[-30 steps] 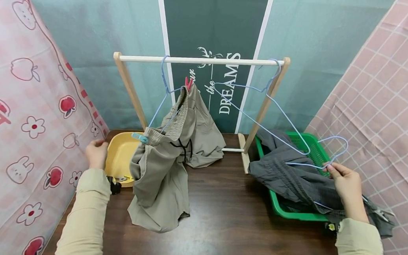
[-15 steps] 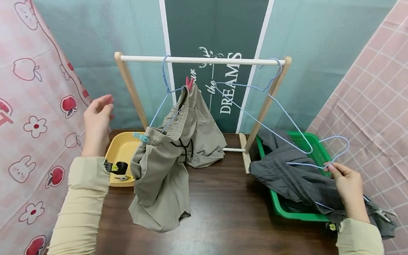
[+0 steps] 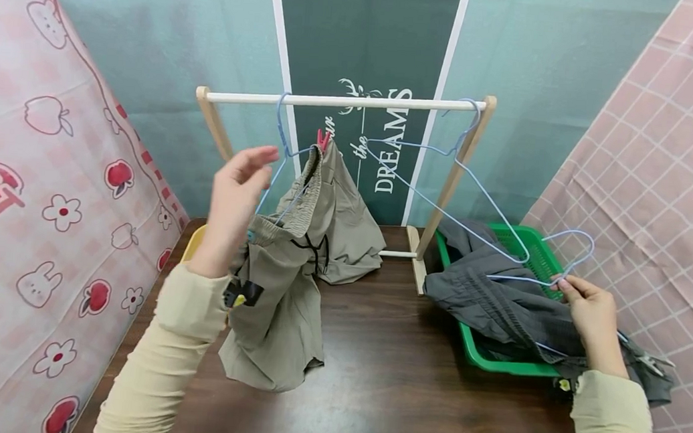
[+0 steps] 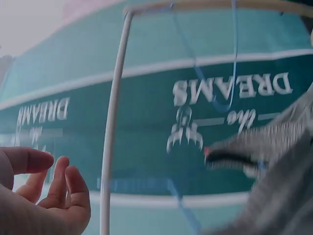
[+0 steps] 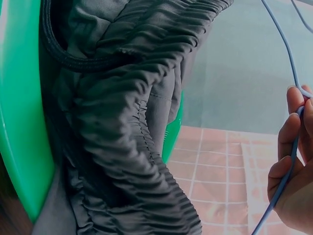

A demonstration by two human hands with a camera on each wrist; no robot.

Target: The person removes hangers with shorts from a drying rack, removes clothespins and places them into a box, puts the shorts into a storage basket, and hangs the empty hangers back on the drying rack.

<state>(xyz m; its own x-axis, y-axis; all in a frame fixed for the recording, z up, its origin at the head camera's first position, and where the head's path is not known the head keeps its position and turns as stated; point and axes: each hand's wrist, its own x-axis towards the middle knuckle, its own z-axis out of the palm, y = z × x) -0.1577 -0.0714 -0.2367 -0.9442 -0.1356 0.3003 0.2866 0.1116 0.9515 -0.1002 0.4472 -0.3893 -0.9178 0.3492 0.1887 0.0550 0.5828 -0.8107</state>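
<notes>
My left hand (image 3: 233, 198) is raised before the left end of the rack, its fingers loosely bent with nothing between them. Just right of it, beige shorts (image 3: 272, 332) hang from a blue hanger (image 3: 279, 121), pegged by a red clothespin (image 3: 323, 141); a light-blue one is mostly hidden behind the hand. With thumb and fingertips my right hand (image 3: 589, 317) pinches another blue hanger (image 3: 591, 250) below its hook. Dark grey shorts (image 3: 514, 315) are on this hanger, draped over the green basket (image 3: 511, 367). Their gathered waistband (image 5: 142, 127) fills the right wrist view.
A wooden rack with a white bar (image 3: 378, 103) stands at the back. Near its right post hangs a bare blue hanger (image 3: 477, 122). Behind my left arm, a yellow tray (image 3: 195, 241) is partly covered. Patterned cloths border the brown table (image 3: 383, 380) on both sides.
My left hand has risen from beside the yellow tray and moved right, in front of the rack's left post and close to the beige shorts' hanger. The right hand has stayed on its hanger.
</notes>
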